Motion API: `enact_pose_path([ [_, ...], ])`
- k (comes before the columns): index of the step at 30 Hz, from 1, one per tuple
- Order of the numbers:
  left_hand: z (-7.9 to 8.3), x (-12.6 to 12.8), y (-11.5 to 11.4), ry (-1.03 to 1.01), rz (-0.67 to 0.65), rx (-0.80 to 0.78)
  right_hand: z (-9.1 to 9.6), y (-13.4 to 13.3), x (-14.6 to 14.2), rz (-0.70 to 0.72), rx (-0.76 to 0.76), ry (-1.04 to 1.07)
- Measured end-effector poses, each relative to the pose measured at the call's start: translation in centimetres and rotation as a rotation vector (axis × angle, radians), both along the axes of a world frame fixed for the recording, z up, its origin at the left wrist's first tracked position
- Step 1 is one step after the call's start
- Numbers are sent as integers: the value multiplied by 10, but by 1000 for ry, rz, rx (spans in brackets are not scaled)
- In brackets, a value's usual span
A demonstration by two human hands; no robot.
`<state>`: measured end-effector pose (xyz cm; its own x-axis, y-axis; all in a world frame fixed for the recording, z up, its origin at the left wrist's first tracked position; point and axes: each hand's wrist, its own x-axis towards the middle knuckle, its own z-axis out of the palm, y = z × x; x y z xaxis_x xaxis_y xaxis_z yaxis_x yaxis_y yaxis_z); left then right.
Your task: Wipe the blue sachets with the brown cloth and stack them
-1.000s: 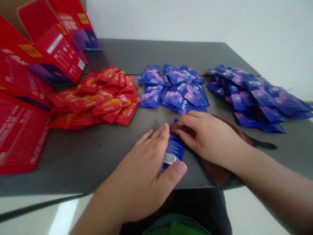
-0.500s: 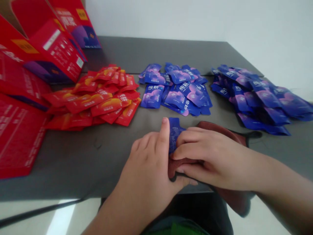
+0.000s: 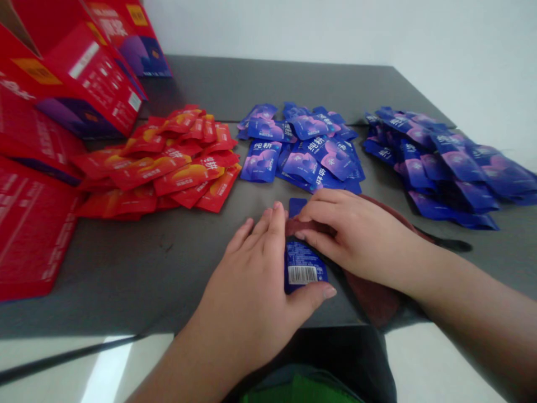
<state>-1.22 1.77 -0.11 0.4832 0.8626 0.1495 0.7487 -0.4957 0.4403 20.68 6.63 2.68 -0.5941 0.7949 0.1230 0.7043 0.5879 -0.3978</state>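
Note:
A blue pouch [image 3: 300,260] lies flat on the grey table, its barcode side up. My left hand [image 3: 255,280] rests along the pouch's left edge, fingers stretched out and thumb across its bottom corner. My right hand [image 3: 352,235] pinches a brown cloth [image 3: 373,296] and presses it on the upper part of the pouch. The rest of the cloth trails under my right wrist toward the table's front edge. Beyond my hands is a pile of blue-purple pouches [image 3: 310,151], face up.
Red-orange pouches [image 3: 168,168] are heaped at the left, beside red boxes [image 3: 84,84]. Another stack of blue pouches [image 3: 444,162] stands at the right. The grey table [image 3: 138,263] ends close in front of me; a white wall rises behind it.
My right hand has slid the cloth away from me, up the pouch, uncovering the barcode part. My left hand stays beside the pouch, its fingers a little more spread.

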Motion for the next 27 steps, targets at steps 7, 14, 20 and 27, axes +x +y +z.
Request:
enact_pose_path([
  [7, -1, 1, 3, 16, 51, -1, 3, 2, 12, -109, 55, 173],
  [14, 0, 2, 2, 10, 54, -26, 12, -12, 9, 314, -176, 177],
  [20, -1, 2, 2, 8, 70, -44, 5, -6, -1, 193, -132, 106],
  [27, 5, -2, 1, 69, -43, -16, -6, 18, 12, -145, 54, -26],
])
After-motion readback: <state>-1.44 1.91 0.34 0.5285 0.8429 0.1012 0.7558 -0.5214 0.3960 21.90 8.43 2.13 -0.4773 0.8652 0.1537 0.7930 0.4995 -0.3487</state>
